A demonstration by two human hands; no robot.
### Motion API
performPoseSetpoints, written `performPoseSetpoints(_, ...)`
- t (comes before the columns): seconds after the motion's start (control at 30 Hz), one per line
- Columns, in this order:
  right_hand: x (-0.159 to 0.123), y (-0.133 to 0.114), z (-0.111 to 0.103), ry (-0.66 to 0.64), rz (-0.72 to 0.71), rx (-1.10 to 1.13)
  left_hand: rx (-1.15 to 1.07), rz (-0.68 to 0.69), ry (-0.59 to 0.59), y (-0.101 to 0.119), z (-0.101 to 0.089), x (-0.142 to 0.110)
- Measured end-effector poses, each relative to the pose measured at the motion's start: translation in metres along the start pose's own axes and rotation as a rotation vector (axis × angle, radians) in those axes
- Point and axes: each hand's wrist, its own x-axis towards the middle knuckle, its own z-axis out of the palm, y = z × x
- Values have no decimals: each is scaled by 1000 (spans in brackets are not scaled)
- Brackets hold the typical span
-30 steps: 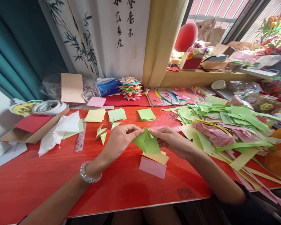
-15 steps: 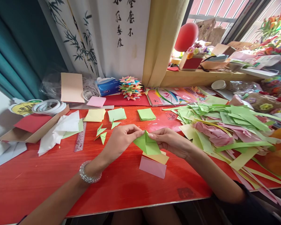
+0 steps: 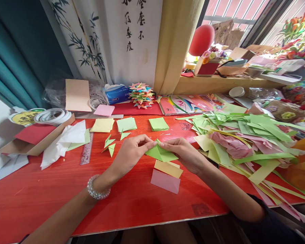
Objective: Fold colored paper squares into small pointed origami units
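A green sheet of paper (image 3: 162, 154), partly folded with a crease near its top, is held between both hands above the red table. My left hand (image 3: 136, 149) pinches its upper left edge between thumb and fingers. On the other side my right hand (image 3: 184, 150) grips the upper right, thumb on top near the crease. Just below the green paper lie a yellow slip (image 3: 169, 168) and a pink slip (image 3: 165, 181). Small folded green pieces (image 3: 111, 149) rest left of my left hand.
Behind the hands stand a yellow stack (image 3: 102, 125), a pale green stack (image 3: 127, 124) and a green stack (image 3: 159, 124) of paper squares. A ruler (image 3: 86, 150) lies at left. Paper strips (image 3: 259, 128) heap at right. A spiky paper ornament (image 3: 141, 96) sits at the back.
The lower part of the green paper has swung up and now looks flatter and wider, baring more of the yellow slip. My right fingers have shifted slightly on it.
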Motion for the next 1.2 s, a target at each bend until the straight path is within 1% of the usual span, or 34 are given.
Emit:
performPoseSetpoints(0.1, -1, -2, 4, 14, -5, 48, 20, 5, -2, 0, -1, 0)
performPoseSetpoints(0.2, -1, -4, 5, 26, -25, 25, 22, 6, -28, 1, -1, 2)
performPoseSetpoints(0.27, -1, -4, 5, 55, -35, -45, -4, 6, -44, 1, -1, 2)
performPoseSetpoints(0.37, -1, -1, 4, 105, -70, -211, -63, -5, -43, 1, 1, 1)
performPoseSetpoints(0.5, 1, 4, 2, 106, -135, -427, -54, -5, 20, 1, 5, -3)
performPoseSetpoints(0.63, 1, 1, 1, 110, -177, -527, -96, -20, 54, 1, 4, -2)
performPoseSetpoints(0.7, 0, -2, -1, 128, -176, -491, -140, -29, 96, 1, 1, 0)
performPoseSetpoints(0.73, 0, -4, -3, 141, -171, -439, -164, -35, 130, 0, -1, 1)
performPoseSetpoints(0.87, 1, -8, -9, 245, -197, -114, -362, -100, 280, -2, -7, 6)
performPoseSetpoints(0.9, 2, -8, -9, 249, -202, -63, -433, -119, 303, -2, -7, 6)
performPoseSetpoints(0.93, 2, -8, -8, 224, -196, -38, -499, -135, 309, -3, -6, 7)
performPoseSetpoints(1.03, 2, -7, -2, 26, -135, -47, -604, -169, 263, -3, 0, 4)
performPoseSetpoints(1.07, 2, -6, 0, -17, -125, -58, -612, -175, 245, -3, 3, 3)
performPoseSetpoints(1.1, 2, -5, 1, -25, -121, -70, -610, -179, 228, -3, 6, 2)
performPoseSetpoints(1.13, 2, -4, 2, 4, -124, -82, -601, -182, 209, -2, 8, 0)
performPoseSetpoints(1.2, 3, -2, 0, 120, -148, -113, -562, -192, 150, -1, 11, -2)
